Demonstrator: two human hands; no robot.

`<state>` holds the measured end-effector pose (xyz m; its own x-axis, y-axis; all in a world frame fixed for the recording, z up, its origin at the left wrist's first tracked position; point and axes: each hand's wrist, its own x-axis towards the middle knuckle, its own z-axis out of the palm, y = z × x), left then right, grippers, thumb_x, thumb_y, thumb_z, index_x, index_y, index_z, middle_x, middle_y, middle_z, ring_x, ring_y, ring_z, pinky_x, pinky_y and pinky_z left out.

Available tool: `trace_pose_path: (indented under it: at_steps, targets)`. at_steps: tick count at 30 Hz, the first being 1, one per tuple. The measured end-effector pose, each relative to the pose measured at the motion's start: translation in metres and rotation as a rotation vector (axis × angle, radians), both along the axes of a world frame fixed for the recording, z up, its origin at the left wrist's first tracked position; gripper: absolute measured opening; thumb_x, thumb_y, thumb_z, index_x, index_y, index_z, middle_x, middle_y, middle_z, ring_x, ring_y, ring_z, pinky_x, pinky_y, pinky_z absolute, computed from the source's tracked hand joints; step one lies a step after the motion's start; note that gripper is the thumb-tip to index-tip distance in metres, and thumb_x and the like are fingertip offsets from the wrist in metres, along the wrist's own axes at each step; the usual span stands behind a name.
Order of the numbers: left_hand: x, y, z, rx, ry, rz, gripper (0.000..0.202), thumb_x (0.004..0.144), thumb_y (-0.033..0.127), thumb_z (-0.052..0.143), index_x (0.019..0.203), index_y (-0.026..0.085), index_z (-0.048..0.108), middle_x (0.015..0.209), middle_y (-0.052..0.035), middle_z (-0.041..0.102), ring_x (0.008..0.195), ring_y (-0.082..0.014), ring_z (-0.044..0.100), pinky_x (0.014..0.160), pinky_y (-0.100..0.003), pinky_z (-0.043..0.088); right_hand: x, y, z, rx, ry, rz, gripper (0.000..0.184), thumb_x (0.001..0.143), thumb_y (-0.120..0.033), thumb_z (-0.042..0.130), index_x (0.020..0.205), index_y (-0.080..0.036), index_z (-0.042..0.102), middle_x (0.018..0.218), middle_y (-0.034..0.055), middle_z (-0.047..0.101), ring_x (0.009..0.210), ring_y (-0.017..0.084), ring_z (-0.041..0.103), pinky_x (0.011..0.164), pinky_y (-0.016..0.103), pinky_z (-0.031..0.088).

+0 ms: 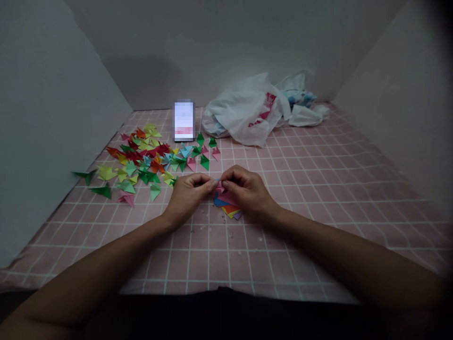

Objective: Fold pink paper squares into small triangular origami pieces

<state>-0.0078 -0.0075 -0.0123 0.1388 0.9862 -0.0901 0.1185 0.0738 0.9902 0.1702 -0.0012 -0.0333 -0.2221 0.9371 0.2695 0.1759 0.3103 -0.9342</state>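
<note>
Both my hands meet over the middle of the table, pinching a small pink piece of folded origami paper point(220, 187) between thumbs and forefingers. My left hand point(191, 192) grips its left side, and my right hand point(247, 189) has the right side. Fingers cover much of the folded paper, so its exact shape cannot be made out. Just beneath lies a fanned stack of coloured paper sheets point(230, 208), with blue, orange, yellow and purple edges showing. Left of my hands spreads a heap of folded paper cranes point(155, 177) in green, red, yellow, pink and blue.
A phone point(184, 121) with a lit, blurred screen stands upright behind the cranes. White plastic bags point(240, 111) lie crumpled against the back wall. Pink checked cloth point(318, 189) covers the table, with small scraps near me. Pale walls point(53, 118) enclose the sides.
</note>
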Motion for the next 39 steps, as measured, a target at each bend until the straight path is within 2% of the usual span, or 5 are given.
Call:
trace_pose_path:
  at_steps: [9,17,27,35,39]
  targets:
    - [0.0014,-0.0017,0.0015,0.014,0.005,-0.021,0.017,0.075,0.032,0.078,0.072,0.016,0.076,0.073,-0.0030,0.074,0.067,-0.0121,0.064,0.065,-0.023,0.052,-0.0028,-0.0034,-0.0012,-0.015,-0.006,-0.047,0.009,0.083,-0.014,0.061,0.076,-0.018,0.065,0.079,0.0019,0.064,0.076,0.016,0.060,0.069,0.031,0.047]
    - [0.0023,-0.0024,0.0016,0.037,0.018,-0.030,0.023,0.074,0.039,0.079,0.073,0.016,0.075,0.073,-0.0036,0.074,0.068,-0.0142,0.065,0.067,-0.025,0.053,-0.0039,-0.0051,-0.0002,-0.006,-0.012,-0.058,0.010,0.082,-0.014,0.061,0.076,-0.019,0.065,0.079,0.0017,0.064,0.077,0.016,0.060,0.069,0.030,0.047]
    - [0.0032,-0.0020,-0.0033,0.107,0.054,-0.016,0.014,0.077,0.031,0.076,0.074,0.017,0.074,0.073,-0.0020,0.073,0.068,-0.0125,0.064,0.066,-0.023,0.051,-0.0035,-0.0029,-0.0033,-0.037,0.008,-0.065,0.009,0.081,-0.015,0.060,0.074,-0.019,0.065,0.078,0.0021,0.064,0.076,0.016,0.060,0.069,0.031,0.047]
    - [0.0019,0.0014,-0.0042,0.008,0.018,-0.022,0.017,0.072,0.031,0.080,0.074,0.016,0.073,0.073,-0.0016,0.072,0.067,-0.0126,0.065,0.066,-0.024,0.052,-0.0037,-0.0017,-0.0015,-0.135,0.063,-0.014,0.009,0.083,-0.024,0.063,0.076,-0.019,0.065,0.077,0.0023,0.066,0.074,0.017,0.061,0.068,0.031,0.050]
    - [0.0011,0.0015,-0.0038,-0.085,-0.051,-0.038,0.020,0.069,0.031,0.082,0.075,0.016,0.073,0.074,-0.0017,0.072,0.068,-0.0126,0.066,0.070,-0.025,0.055,-0.0034,0.0003,-0.0016,-0.170,0.049,-0.011,0.010,0.077,-0.026,0.068,0.074,-0.019,0.063,0.073,0.0008,0.063,0.070,0.015,0.058,0.063,0.029,0.047]
